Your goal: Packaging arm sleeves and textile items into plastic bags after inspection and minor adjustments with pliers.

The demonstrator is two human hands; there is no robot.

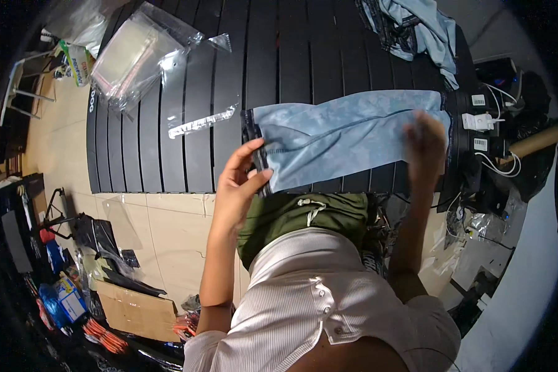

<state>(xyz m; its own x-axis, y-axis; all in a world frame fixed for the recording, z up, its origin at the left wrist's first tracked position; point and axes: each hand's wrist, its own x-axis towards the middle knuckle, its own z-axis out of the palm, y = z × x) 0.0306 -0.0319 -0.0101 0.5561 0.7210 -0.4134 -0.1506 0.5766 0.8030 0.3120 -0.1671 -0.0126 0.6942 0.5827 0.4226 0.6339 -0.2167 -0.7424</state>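
Note:
A light blue, mottled fabric sleeve (347, 136) with dark bands at both ends lies flattened across the black slatted table (186, 164). A seam runs along its length. My left hand (237, 180) grips the dark band at its left end, with the thumb and forefinger on the fabric. Over the right end is my right hand (425, 146), smeared by motion, so its fingers cannot be made out. It overlaps the cloth, but whether it holds the sleeve is unclear.
More blue cloth with dark bands (418, 34) is bunched at the far right. Clear plastic bags (201, 87) and a plastic-wrapped pack (127, 59) lie far left. White plugs with cables (480, 122) sit by the right edge. Flat cardboard (133, 307) is on the floor.

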